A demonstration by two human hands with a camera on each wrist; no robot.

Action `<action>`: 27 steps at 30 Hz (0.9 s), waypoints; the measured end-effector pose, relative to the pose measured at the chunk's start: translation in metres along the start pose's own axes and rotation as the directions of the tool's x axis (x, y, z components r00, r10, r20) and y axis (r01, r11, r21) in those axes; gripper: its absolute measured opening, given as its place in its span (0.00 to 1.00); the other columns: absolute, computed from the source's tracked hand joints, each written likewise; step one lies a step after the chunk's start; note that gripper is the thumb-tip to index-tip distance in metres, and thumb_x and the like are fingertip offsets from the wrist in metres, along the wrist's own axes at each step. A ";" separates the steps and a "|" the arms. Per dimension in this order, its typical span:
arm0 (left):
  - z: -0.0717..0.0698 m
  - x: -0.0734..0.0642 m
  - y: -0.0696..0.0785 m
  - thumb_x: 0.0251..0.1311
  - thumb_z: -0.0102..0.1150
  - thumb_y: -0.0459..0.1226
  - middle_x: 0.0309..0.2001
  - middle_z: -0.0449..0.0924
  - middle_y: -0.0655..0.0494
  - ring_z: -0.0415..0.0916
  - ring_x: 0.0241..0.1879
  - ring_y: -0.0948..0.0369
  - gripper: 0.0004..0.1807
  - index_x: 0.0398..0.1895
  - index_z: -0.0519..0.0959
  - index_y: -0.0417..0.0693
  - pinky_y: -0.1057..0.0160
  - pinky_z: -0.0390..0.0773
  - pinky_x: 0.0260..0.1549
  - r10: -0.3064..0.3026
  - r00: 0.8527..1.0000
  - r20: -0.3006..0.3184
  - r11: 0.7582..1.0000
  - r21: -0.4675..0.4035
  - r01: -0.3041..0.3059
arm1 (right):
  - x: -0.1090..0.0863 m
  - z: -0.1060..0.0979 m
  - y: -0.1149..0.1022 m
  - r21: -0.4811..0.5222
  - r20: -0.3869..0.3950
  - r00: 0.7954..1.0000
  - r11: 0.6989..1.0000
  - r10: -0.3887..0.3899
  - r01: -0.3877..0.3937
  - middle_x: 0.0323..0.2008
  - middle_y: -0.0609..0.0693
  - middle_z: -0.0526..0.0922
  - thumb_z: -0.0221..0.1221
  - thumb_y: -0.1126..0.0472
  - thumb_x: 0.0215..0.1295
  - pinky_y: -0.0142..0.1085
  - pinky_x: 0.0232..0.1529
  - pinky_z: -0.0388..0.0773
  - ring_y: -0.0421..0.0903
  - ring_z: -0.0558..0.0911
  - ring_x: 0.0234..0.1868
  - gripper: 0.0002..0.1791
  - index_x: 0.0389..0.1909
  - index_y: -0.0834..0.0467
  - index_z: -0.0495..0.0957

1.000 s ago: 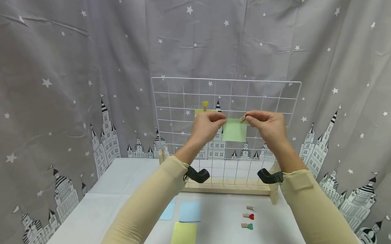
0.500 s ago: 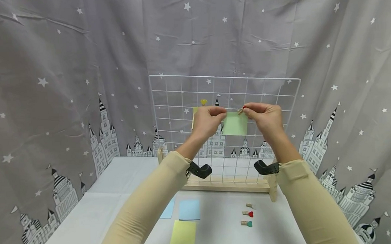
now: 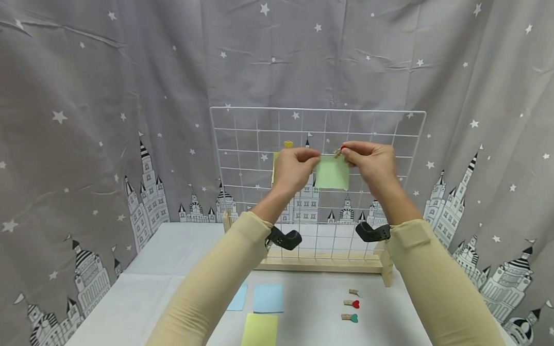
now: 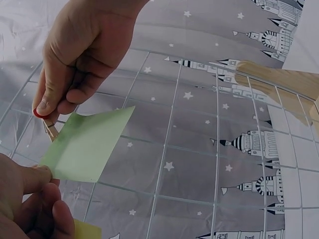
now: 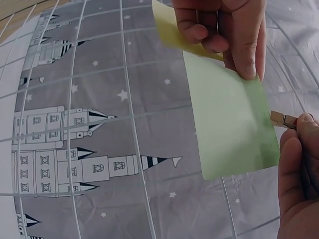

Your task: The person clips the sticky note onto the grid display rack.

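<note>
Pinching a green sticky note (image 3: 331,173) and a red-topped wooden clothespin (image 5: 278,118)

Standing out at the centre of the head frame, the note hangs before a white wire grid panel (image 3: 311,109); whether it touches the wires, I cannot tell. The left hand (image 3: 294,168) pinches its upper left corner, thumb and finger together. The right hand (image 3: 372,164) clamps the clothespin between thumb and finger, its tip at the note's top edge; whether it bites the paper is unclear. Left of centre, a yellow-heart clothespin (image 3: 288,143) sits above a partly hidden yellow sticky note (image 3: 275,160). At lower right of centre, three clothespins (image 3: 349,304) lie on the white table (image 3: 311,316).
</note>
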State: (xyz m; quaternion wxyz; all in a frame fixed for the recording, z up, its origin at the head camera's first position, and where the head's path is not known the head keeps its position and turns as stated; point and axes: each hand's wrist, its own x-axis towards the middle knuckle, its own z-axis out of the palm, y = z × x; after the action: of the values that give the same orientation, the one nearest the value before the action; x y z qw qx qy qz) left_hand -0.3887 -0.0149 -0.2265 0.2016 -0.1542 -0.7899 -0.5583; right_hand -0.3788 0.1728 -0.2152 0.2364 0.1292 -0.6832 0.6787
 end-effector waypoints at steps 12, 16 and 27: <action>0.001 0.002 0.000 0.66 0.67 0.36 0.42 0.91 0.52 0.87 0.34 0.58 0.08 0.45 0.90 0.50 0.69 0.82 0.30 0.014 1.000 -0.023 1.000 0.006 -0.013 | 0.002 0.013 0.003 -0.011 -0.030 1.000 1.000 -0.006 0.005 0.24 0.38 0.89 0.70 0.70 0.62 0.24 0.23 0.77 0.35 0.80 0.19 0.14 0.47 0.71 0.86; 0.003 0.003 0.000 0.66 0.67 0.37 0.43 0.91 0.52 0.87 0.32 0.56 0.08 0.45 0.90 0.50 0.69 0.82 0.27 -0.010 1.000 -0.021 1.000 0.003 0.010 | 0.002 0.014 0.003 -0.034 -0.054 0.999 0.999 -0.001 -0.001 0.26 0.41 0.90 0.70 0.70 0.62 0.24 0.22 0.77 0.35 0.80 0.18 0.15 0.49 0.71 0.85; 0.006 0.005 -0.002 0.66 0.68 0.38 0.42 0.91 0.53 0.85 0.27 0.60 0.07 0.45 0.90 0.54 0.69 0.78 0.22 -0.043 0.999 -0.033 0.999 0.005 0.043 | 0.003 0.019 0.002 -0.124 -0.079 0.997 0.992 0.000 -0.010 0.27 0.43 0.90 0.69 0.70 0.63 0.25 0.22 0.78 0.35 0.80 0.17 0.11 0.46 0.67 0.88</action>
State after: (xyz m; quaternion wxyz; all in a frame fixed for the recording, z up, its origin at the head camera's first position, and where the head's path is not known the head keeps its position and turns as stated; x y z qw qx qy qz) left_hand -0.3948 -0.0098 -0.2277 0.2027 -0.1274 -0.7911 -0.5628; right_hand -0.3851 0.1547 -0.2152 0.2688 0.0857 -0.7148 0.6399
